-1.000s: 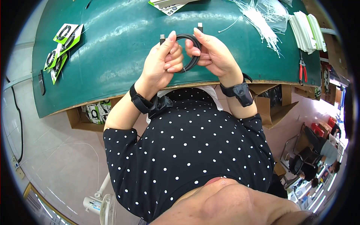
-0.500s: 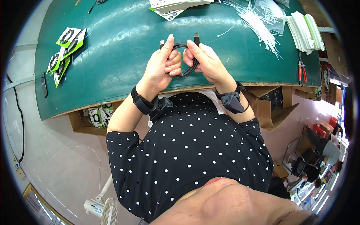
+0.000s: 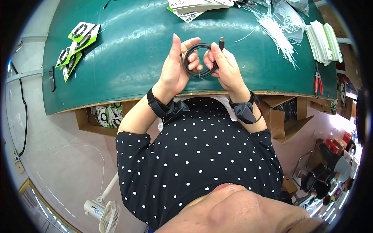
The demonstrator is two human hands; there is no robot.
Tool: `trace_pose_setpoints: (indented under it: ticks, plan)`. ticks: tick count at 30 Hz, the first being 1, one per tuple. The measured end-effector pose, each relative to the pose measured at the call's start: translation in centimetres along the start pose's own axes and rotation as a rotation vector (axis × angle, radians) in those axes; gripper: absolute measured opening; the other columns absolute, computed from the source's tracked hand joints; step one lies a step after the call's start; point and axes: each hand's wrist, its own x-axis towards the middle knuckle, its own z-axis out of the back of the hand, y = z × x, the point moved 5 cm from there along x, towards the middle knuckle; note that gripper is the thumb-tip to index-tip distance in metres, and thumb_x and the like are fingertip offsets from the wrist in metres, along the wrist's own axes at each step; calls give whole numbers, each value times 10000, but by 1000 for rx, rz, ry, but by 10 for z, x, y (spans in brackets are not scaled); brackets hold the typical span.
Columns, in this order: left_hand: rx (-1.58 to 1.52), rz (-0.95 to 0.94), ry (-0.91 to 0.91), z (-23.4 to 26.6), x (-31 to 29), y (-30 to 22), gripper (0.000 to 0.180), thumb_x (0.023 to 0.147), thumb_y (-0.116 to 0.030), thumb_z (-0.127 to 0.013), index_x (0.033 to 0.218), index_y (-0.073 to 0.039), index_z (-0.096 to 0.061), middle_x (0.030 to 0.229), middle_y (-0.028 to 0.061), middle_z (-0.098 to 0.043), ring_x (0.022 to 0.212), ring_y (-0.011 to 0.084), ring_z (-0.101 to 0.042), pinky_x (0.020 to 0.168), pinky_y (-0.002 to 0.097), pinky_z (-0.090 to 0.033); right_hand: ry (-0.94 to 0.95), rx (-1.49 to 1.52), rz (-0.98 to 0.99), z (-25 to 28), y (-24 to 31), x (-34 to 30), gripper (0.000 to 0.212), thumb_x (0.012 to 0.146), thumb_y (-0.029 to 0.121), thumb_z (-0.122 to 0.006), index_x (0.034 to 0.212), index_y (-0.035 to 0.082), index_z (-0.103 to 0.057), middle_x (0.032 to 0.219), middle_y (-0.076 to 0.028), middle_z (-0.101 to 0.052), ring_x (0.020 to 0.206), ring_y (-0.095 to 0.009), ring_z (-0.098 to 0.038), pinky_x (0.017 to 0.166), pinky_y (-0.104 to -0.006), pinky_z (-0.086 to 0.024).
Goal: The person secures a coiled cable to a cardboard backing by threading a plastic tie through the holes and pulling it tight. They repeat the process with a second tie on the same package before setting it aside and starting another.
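A black coiled cable (image 3: 195,74) is held up over the near edge of the green table. My right hand (image 3: 227,66) pinches the coil's right side between thumb and fingers, and a plug (image 3: 222,42) points upward beside the thumb. At the coil's left side is my left hand (image 3: 175,70), its thumb raised and its index finger stretched out. The other left fingers curl loosely inside the ring, touching or close to it. A thin tie shows at the bottom of the coil.
On the green table (image 3: 136,58) lie carded cables (image 3: 79,42) at left, a card stack (image 3: 198,6) at the far middle, white zip ties (image 3: 278,35), folded cards (image 3: 320,42) and red-handled pliers (image 3: 318,83) at right. Open cardboard boxes (image 3: 285,120) stand below the edge.
My left thumb has lifted off the coil and the left fingers have loosened. Both hands and the cable appear farther right in view, and the ring now shows rounder.
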Motion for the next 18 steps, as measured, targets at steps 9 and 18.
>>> trace_pose_setpoints:
  ticks: [9,18]
  plan:
    - [101,-63,125,8,3,7,142,937,-162,-590,867,-51,-535,584,-61,-370,470,47,-322,461,232,-330,-8,24,5,-2,-10,1,361,1021,363,-386,797,87,-454,690,4,-476,466,-26,-271,398,-186,-200]
    - [12,-158,36,4,14,-4,161,946,-154,-573,827,-57,-523,551,-68,-345,442,35,-291,406,205,-248,-23,205,-3,-7,-10,7,364,1019,373,-387,830,76,-480,706,-13,-489,459,-30,-274,395,-185,-199]
